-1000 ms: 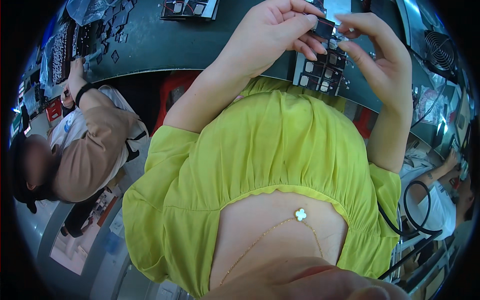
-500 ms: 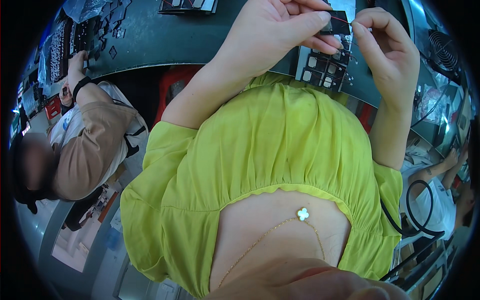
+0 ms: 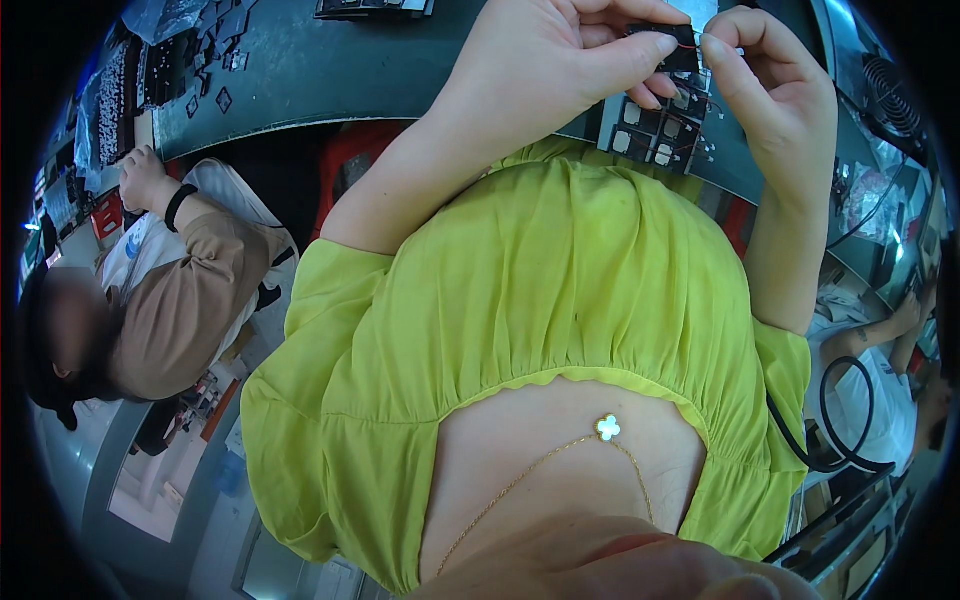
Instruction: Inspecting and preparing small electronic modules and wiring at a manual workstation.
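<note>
My left hand pinches a small black square part between thumb and fingers at the far right of the bench. A thin red wire runs across that part toward my right hand. The thumb and forefinger of my right hand are closed at the wire's end, beside the part; the fingertips hide what exactly is between them. Just below, nearer to me, lies a tray of similar black parts with silvery squares and short thin wires.
The dark green bench curves across the top. Another stack of black parts sits at its far edge. At left, loose dark pieces lie near a co-worker's hand. A round black fan grille stands at right.
The black part has tilted and shifted slightly, and my right fingertips have moved a little closer to it. The co-worker's hand at left has drawn back from the bench.
</note>
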A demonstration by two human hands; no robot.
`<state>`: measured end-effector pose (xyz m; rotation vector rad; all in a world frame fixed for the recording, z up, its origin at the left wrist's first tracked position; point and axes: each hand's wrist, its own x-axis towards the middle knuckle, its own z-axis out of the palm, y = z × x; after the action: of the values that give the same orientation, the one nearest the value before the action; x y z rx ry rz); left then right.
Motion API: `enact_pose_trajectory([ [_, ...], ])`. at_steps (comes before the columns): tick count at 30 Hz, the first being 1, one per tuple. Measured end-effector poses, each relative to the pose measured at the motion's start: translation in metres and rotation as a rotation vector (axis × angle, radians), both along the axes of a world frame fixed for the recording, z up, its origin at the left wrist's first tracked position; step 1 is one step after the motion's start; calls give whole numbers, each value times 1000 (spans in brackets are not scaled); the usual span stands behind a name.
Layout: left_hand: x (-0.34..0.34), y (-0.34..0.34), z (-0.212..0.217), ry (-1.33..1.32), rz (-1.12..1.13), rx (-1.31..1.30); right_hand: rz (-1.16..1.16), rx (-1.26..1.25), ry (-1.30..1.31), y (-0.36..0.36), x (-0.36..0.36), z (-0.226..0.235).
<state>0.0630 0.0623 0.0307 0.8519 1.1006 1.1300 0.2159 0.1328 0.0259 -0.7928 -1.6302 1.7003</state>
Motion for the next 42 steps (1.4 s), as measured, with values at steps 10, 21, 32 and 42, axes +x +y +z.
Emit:
enact_pose_trajectory([
  [10,-2,5,0,-19,4,-13,12,-50,-45,7,-5,0],
  [21,-3,7,-11,-101,-6,-28,-17,54,-5,8,-3,-6],
  [32,0,4,-9,-200,31,-92,-7,115,-52,7,7,-9],
  [42,2,2,-6,-116,70,-122,-5,227,-189,9,9,-5],
])
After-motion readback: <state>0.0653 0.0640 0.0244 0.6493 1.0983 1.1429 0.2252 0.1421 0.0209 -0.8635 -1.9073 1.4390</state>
